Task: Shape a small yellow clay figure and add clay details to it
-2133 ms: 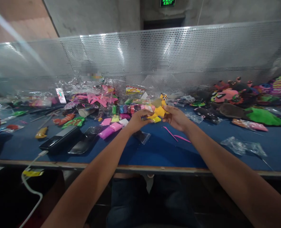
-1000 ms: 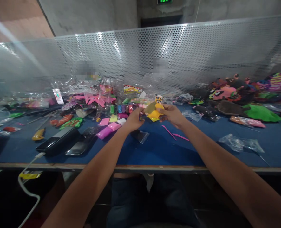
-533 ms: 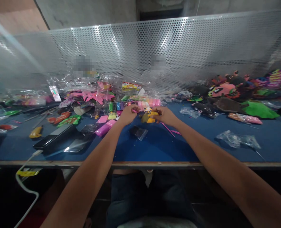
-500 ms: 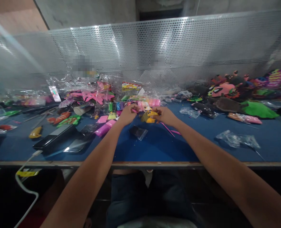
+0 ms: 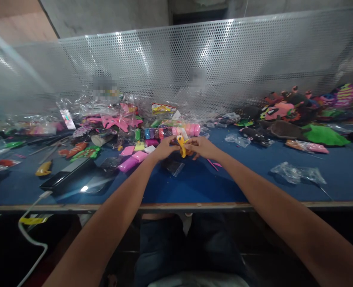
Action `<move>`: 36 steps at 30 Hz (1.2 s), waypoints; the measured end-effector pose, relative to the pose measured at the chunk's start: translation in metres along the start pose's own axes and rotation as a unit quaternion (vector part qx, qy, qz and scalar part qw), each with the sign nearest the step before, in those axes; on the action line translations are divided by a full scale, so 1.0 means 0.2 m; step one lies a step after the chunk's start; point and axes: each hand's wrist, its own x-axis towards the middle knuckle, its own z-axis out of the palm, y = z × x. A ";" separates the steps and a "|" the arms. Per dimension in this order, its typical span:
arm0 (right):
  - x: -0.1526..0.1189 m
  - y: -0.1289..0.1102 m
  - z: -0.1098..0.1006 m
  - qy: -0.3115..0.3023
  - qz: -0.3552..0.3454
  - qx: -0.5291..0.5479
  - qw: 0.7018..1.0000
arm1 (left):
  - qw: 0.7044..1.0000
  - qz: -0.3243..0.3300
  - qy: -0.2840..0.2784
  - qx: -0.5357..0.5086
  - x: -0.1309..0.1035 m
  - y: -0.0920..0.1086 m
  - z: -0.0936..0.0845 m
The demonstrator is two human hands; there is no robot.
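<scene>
Above the middle of the blue table, my left hand [image 5: 167, 147] and my right hand [image 5: 204, 147] hold a small yellow clay figure [image 5: 181, 146] between them. The fingers of both hands are closed on its sides. It has a white patch near its top, and its finer details are too small to make out. Below my left hand lies a small clear plastic bag with dark contents [image 5: 173, 166]. Two thin pink tools [image 5: 214, 165] rest on the table just under my right hand.
To the left are pink and purple clay packs [image 5: 132, 161], a black phone-like device [image 5: 70, 175] with a white cable, and a yellow clay piece [image 5: 44, 169]. Clay figures [image 5: 281, 113] are heaped at the right, near crumpled plastic [image 5: 297, 173]. A perforated metal screen [image 5: 152, 59] stands behind.
My left hand has come right and down onto the yellow clay figure, which my right hand was holding. The figure has turned and shows a narrower side.
</scene>
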 end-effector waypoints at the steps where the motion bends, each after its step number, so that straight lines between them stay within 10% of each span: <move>1: 0.00 -0.01 0.00 0.001 0.014 0.013 1.000 | 1.000 -0.007 -0.018 -0.020 0.00 0.01 0.01; 9: 0.02 -0.03 -0.15 0.129 -0.083 -0.303 0.941 | 0.999 -0.031 -0.003 -0.006 0.00 -0.01 0.06; 14: 0.01 -0.02 -0.20 0.025 -0.092 -0.417 0.904 | 0.999 -0.037 0.009 -0.017 0.01 -0.03 0.06; 20: 0.02 0.00 -0.16 -0.065 -0.041 -0.429 0.900 | 0.999 -0.029 0.041 0.006 0.01 -0.03 0.05; 29: 0.04 0.02 -0.10 -0.031 -0.028 -0.406 0.913 | 0.998 -0.063 0.007 -0.014 0.01 -0.03 0.05; 36: 0.02 0.00 -0.04 -0.005 -0.003 -0.507 0.862 | 0.994 -0.084 0.004 -0.062 0.00 -0.02 0.06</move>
